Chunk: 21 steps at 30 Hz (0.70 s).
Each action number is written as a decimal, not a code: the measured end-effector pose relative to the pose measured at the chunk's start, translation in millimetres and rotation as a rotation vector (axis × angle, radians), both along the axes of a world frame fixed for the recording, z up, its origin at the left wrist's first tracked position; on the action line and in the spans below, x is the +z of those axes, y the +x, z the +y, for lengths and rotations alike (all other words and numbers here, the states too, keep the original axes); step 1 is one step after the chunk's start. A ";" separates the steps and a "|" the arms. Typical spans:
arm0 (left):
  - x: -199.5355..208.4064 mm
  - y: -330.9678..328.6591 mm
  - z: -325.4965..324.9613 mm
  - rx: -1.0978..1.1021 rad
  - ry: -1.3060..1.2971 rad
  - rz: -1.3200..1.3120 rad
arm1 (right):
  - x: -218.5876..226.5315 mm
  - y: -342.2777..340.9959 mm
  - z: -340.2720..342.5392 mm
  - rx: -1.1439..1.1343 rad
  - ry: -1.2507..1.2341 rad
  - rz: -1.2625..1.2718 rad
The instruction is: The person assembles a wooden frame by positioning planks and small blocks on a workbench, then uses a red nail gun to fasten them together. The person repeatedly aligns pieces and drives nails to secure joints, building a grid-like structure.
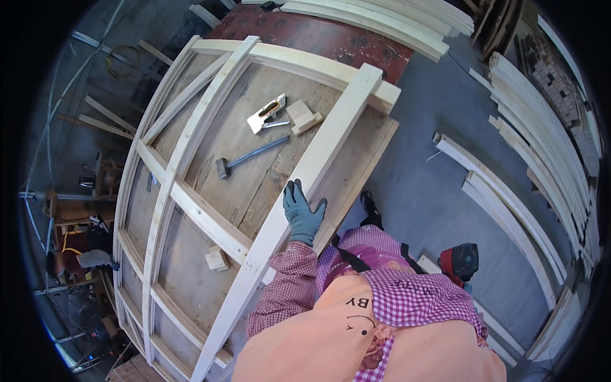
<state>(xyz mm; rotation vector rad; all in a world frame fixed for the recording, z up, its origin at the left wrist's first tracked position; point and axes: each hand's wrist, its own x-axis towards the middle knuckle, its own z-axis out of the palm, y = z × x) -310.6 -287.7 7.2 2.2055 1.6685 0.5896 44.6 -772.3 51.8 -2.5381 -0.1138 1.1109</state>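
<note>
My left hand (pixel 304 213), in a blue-grey glove with dark fingertips, lies flat with spread fingers on a long pale wooden beam (pixel 331 134). That beam is the near side of a large timber frame (pixel 207 219) with cross-pieces and curved rails, resting on a worn wooden tabletop (pixel 254 159). At my right side, a red and black cordless power tool (pixel 459 262) sticks out past my apron. Only a sliver of my gloved right hand (pixel 468 288) shows just below it, apparently gripping the tool; its fingers are hidden.
Inside the frame lie a hammer (pixel 251 156), a metal staple gun (pixel 266 114) and wooden blocks (pixel 303 117). Long boards (pixel 503 197) lie on the grey floor to my right, beside stacked timber (pixel 541 127). Another person (pixel 79 251) is at the far left.
</note>
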 end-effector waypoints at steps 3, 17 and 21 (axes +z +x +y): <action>-2.4 40.7 43.8 0.031 -0.076 0.039 | 23.6 40.2 58.0 0.043 0.012 -0.016; -38.7 152.6 159.3 0.231 -0.426 0.344 | 56.0 230.1 426.0 0.625 0.163 0.004; -27.9 159.6 170.5 0.279 -0.477 0.396 | 47.7 277.5 565.8 0.880 0.279 0.063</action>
